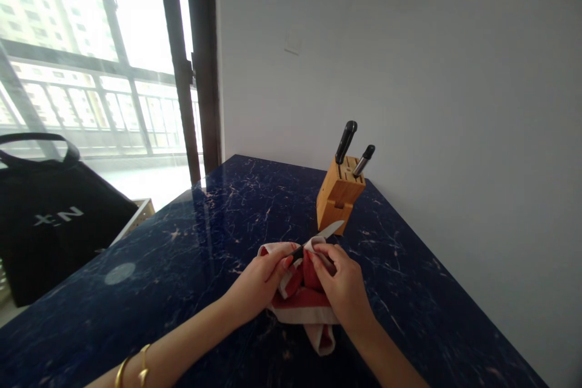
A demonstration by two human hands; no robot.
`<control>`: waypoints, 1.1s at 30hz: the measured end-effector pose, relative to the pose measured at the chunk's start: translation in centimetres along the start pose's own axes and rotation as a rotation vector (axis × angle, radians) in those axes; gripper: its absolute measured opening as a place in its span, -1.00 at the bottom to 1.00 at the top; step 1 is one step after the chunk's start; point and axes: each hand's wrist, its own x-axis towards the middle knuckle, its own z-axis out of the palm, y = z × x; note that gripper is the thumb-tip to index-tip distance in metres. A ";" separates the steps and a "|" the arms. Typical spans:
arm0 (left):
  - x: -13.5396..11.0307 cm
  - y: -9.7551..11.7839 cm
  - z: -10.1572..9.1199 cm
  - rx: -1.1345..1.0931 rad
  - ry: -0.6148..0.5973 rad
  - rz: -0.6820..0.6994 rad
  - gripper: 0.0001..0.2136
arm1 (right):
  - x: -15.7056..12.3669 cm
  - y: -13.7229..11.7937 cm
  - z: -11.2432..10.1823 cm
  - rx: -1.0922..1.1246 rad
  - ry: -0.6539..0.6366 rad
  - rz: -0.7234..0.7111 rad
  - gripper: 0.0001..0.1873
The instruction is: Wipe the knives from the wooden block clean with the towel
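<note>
While the left hand [266, 276] grips the black handle of a knife [331, 229], the right hand [345, 282] pinches a red-and-white cloth [302, 297] folded about the base of its blade. The knife lies between the two hands, its tip pointing ahead and to the right, toward the foot of a wooden knife block [334, 200] just beyond them; whether they touch cannot be told. Well to the left of the hands, a black bag [45, 254] carries white lettering: an "N" reads plainly, the mark beside it less so. The dark blue marbled table [218, 212] offers its widest room ahead and left of the left hand. Right of the right hand, a narrower strip runs to the table's edge, alongside a pale wall [454, 103].
</note>
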 end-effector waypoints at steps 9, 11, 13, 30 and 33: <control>0.0 -0.1 0.1 0.005 -0.011 0.005 -0.66 | 0.0 0.0 -0.1 0.020 0.011 0.015 -0.85; 0.1 0.2 0.1 0.009 -0.022 0.041 -0.66 | 0.2 -0.1 -0.4 0.005 0.039 0.026 -0.84; 0.1 0.4 0.0 0.010 -0.028 0.051 -0.66 | 0.3 -0.1 -0.6 -0.017 0.072 0.042 -0.84; -0.4 0.1 0.1 0.135 -0.027 -0.009 -0.65 | 0.0 -0.1 0.0 0.004 0.016 0.007 -0.89; -0.3 0.0 0.1 0.064 0.021 -0.026 -0.67 | 0.0 -0.2 0.0 -0.002 0.004 -0.002 -0.89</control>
